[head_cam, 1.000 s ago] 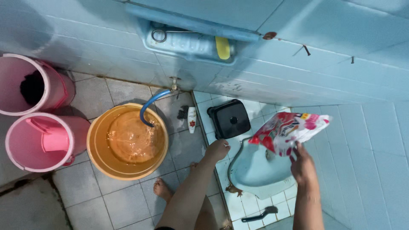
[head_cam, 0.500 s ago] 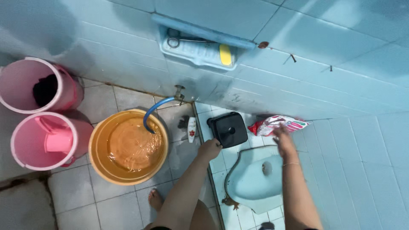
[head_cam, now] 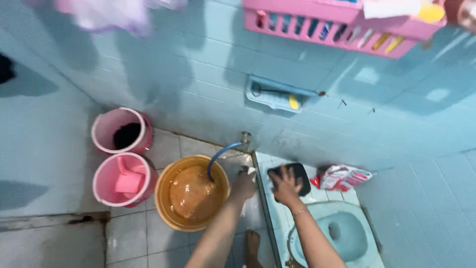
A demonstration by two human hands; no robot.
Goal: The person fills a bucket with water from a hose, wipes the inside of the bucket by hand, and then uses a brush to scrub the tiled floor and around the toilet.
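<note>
My right hand lies with spread fingers on top of a black square box on the raised tiled step; the blur hides whether it grips the box. My left hand hovers loosely curled at the step's edge, beside the orange tub of brownish water and just below a small white bottle. A red, white and pink plastic pouch lies on the step by the wall, right of the box. The pale blue squat toilet is under my right forearm.
A blue hose runs from a wall tap into the tub. Two pink buckets stand to the left, one with a pink dipper. A blue wall soap tray and pink shelf rack hang above. My bare foot stands on the grey floor.
The view has tilted up and pulled back, showing the pink rack. My right hand let go of the pouch, which now lies by the wall, and moved left onto the black box.
</note>
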